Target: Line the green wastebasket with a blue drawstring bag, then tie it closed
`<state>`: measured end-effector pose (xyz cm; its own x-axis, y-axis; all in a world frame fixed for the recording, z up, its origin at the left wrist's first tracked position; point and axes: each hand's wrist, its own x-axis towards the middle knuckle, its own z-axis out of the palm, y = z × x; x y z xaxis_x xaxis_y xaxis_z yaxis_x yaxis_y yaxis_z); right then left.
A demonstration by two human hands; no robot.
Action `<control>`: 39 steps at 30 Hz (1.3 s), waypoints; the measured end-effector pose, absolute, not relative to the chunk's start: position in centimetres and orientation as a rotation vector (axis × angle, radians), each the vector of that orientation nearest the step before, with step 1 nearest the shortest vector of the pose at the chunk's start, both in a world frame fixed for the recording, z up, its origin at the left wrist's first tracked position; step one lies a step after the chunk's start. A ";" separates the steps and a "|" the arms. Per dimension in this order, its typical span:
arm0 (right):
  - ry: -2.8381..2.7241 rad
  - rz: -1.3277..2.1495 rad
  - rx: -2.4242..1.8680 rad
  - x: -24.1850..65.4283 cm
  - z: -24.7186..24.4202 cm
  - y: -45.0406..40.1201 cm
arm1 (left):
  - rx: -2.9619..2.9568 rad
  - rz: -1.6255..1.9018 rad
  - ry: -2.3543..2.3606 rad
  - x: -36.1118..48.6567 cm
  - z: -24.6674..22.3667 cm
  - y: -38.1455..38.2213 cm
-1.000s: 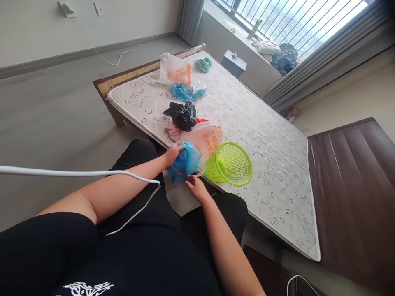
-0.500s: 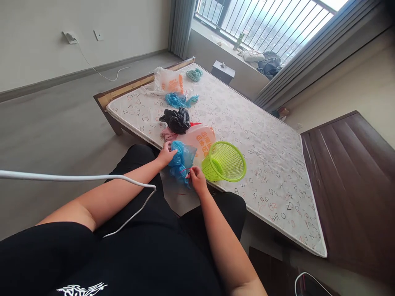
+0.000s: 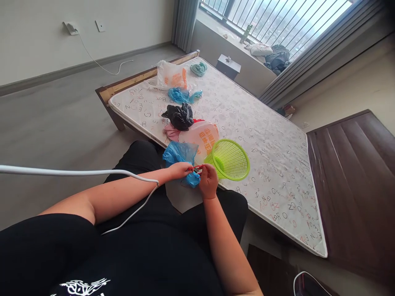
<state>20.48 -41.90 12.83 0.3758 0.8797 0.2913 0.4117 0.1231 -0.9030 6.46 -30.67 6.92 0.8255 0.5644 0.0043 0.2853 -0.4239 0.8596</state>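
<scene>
By the mattress (image 3: 271, 197), left hand (image 3: 179, 170) and right hand (image 3: 208, 181) grip blue plastic (image 3: 180, 153)

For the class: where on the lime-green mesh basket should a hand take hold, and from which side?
Take the rim of the lime-green mesh basket, coming from the far side, away from the right hand. The basket lies on its side with its narrow end toward the hands, so the wide, raised rim is exposed. It also looks stiffer than the thin mesh, so it is probably the firmest hold.
</scene>
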 end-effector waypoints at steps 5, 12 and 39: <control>-1.590 0.561 -1.606 23.3 10.2 -40.9 | 1.558 0.434 0.767 6.1 6.9 -28.3; -1.782 1.094 -1.813 23.9 3.7 -40.0 | 1.151 0.454 0.641 5.8 8.2 -27.8; -1.543 0.772 -1.811 22.6 5.7 -38.4 | 1.979 0.356 0.598 5.1 7.0 -28.6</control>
